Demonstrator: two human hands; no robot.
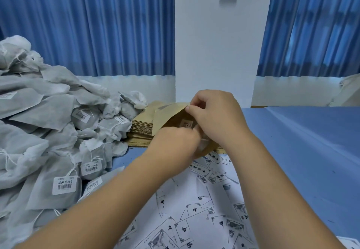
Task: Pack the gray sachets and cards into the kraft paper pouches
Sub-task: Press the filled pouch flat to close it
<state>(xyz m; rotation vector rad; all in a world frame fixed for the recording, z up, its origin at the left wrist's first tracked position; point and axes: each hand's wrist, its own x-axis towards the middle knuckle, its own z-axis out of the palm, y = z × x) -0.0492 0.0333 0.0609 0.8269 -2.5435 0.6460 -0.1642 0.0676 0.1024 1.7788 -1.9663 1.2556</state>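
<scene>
I hold a kraft paper pouch (167,117) up over the table's middle. My right hand (216,116) pinches its upper mouth edge and keeps it spread. My left hand (175,143) is closed below the mouth, pushing a gray sachet (187,123) inside; only the sachet's white barcode label shows in the opening. Behind the pouch lies a stack of flat kraft pouches (141,129). A big heap of gray sachets (48,131) with white labels and strings fills the left. White printed cards (196,209) lie scattered under my forearms.
The table has a blue cover (303,151), bare on its right half. A white pillar (216,44) and blue curtains (87,24) stand behind the table. A pale object (348,90) sits at the far right edge.
</scene>
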